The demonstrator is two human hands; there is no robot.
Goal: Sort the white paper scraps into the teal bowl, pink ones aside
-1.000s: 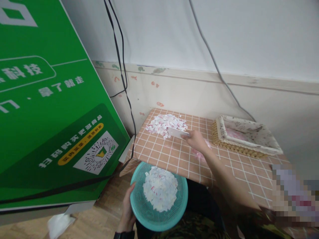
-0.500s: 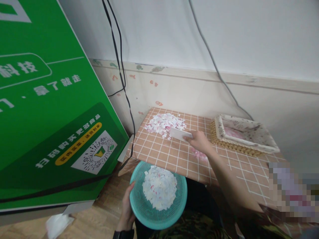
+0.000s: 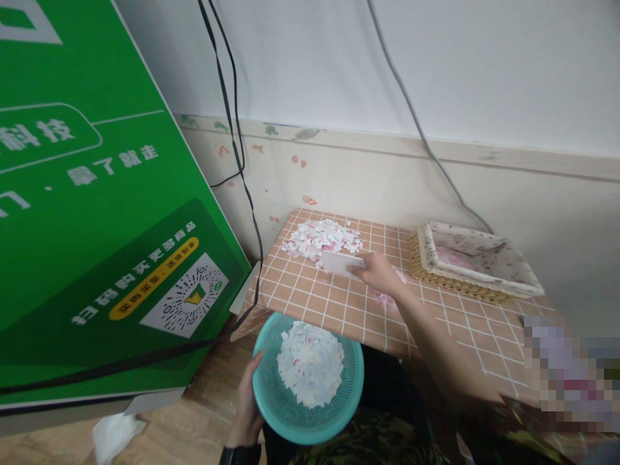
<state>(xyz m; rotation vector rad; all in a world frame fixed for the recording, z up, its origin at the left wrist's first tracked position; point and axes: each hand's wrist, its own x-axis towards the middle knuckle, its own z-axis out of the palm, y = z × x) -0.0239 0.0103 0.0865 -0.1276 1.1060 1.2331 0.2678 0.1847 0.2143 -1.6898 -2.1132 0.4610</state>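
My left hand point(image 3: 249, 400) grips the left rim of a round teal plastic basket point(image 3: 310, 429), held just below the table's front edge. Inside it lies a heap of small white paper-like pieces point(image 3: 310, 365) with a few pink ones. Over the table, my right hand point(image 3: 379, 274) is closed on the right end of a flat white scraper point(image 3: 339, 263). Its blade meets the near side of another pile of white and pink pieces point(image 3: 320, 236) on the tabletop. A pink, clear-looking packet point(image 3: 385, 300) lies partly hidden under my right forearm.
The table has a brown checked cloth point(image 3: 310, 294). A wicker basket with fabric lining point(image 3: 479, 258) stands at the back right, pink stuff inside. A green printed panel point(image 3: 121, 213) rises at left, with a black strap point(image 3: 249, 200) hanging beside it. White plastic point(image 3: 116, 436) lies on the floor.
My right hand and the scraper have shifted slightly left, along the near edge of the pile. My left hand and the teal basket have hardly moved.
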